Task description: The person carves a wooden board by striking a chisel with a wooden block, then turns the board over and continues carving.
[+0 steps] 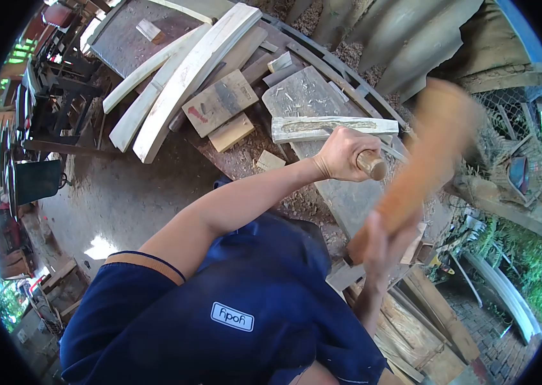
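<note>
My left hand (348,154) is closed round a chisel (372,165), whose round wooden handle end sticks out of the fist. The chisel's blade side points to a pale wooden piece (303,128) with a rough, cut groove along its top. That piece lies across a grey board on the workbench (309,93). To the right, my right hand (386,244) grips a wooden mallet (434,138), raised and smeared by motion. Its thick end is up, apart from the chisel handle. The chisel's tip is mostly hidden behind my left hand.
Long curved wooden pieces (197,77) lie stacked at the back left. Wood blocks (220,102) and shavings sit beside the grey board. Corrugated sheets (406,38) stand behind the bench. Planks (431,314) lean at the lower right. Dark furniture frames (59,109) stand at the left.
</note>
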Motion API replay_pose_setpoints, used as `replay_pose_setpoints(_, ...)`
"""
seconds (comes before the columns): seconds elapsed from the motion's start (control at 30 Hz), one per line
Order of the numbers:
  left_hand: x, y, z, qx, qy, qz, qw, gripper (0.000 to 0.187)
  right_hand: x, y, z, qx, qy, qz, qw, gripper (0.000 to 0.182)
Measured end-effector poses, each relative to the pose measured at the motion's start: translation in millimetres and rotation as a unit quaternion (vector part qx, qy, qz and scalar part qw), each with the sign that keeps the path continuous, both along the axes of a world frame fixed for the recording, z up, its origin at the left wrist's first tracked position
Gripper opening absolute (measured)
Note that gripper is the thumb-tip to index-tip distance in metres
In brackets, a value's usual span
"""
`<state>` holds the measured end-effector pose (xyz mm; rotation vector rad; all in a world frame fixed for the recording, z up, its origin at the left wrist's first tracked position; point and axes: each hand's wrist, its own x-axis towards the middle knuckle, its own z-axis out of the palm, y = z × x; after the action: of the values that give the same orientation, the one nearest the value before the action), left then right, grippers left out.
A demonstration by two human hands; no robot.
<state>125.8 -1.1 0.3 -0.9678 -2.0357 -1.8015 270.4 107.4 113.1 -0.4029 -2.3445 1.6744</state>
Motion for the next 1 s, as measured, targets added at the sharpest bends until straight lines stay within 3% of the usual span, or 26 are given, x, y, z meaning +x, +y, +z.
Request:
replay_pose_setpoints(0.03,0.3,-0.3,-0.4,0.001,0.001,0.002,1.0,0.02,-3.3,-4.8,3.9,0.09,-0.067,0.05,0.992,0.064)
replay_pose_setpoints(0.1,-2.2,-2.5,-1.9,0.004,-0.027,-0.015,1.0,0.02,-2.0,-7.7,3.2,0.098,-0.061,0.035,0.993,0.063)
replay_pose_setpoints(0.17,-2.1,-1.7,-4.6,0.011,-0.028,-0.008,1.0,0.022,1.6,-9.7,5.9,0.088,0.071,-0.052,0.992,0.058)
replay_pose_setpoints(0.2,-1.4,-2.0,-3.4,-0.004,-0.025,-0.005,1.0,0.022,5.6,-8.0,7.2,0.01,0.121,-0.04,0.992,0.055)
replay_pose_setpoints(0.23,0.2,-2.1,-2.2,-0.019,-0.02,-0.006,1.0,0.022,7.1,-8.8,8.6,0.009,0.118,-0.04,0.992,0.055)
replay_pose_setpoints(0.3,2.4,0.5,-2.3,-0.008,-0.017,-0.006,1.0,0.021,4.2,-8.7,13.8,0.193,-0.036,0.069,0.978,0.065)
replay_pose_setpoints(0.37,3.3,-0.1,-1.0,0.028,-0.025,0.005,0.999,0.021,-6.5,-18.4,13.7,0.212,-0.074,0.049,0.973,0.057)
replay_pose_setpoints(0.47,-2.7,-2.3,-1.8,0.01,-0.058,0.022,0.998,0.018,-2.5,-16.0,2.1,0.027,-0.043,0.022,0.998,0.058)
replay_pose_setpoints(0.57,-32.9,-5.6,-0.6,0.111,-0.093,0.088,0.986,0.011,-1.9,-13.6,-10.2,0.031,-0.029,-0.01,0.999,0.056)
replay_pose_setpoints(0.63,-41.8,-15.3,24.1,0.257,-0.277,0.14,0.915,0.012,5.2,-9.6,-20.4,0.017,-0.039,-0.015,0.999,0.055)
replay_pose_setpoints(0.73,-57.8,-37.7,28.0,0.277,-0.351,0.097,0.889,0.017,13.2,-5.5,-26.6,0.009,-0.051,-0.016,0.999,0.053)
replay_pose_setpoints(0.87,-47.6,-44.2,44.8,0.247,-0.308,0.078,0.915,0.018,21.1,-3.2,-29.4,-0.001,-0.062,-0.017,0.998,0.051)
replay_pose_setpoints(1.0,-38.6,-36.1,27.6,0.18,-0.285,0.094,0.937,0.018,21.7,-4.6,-38.0,-0.018,-0.049,-0.029,0.998,0.051)
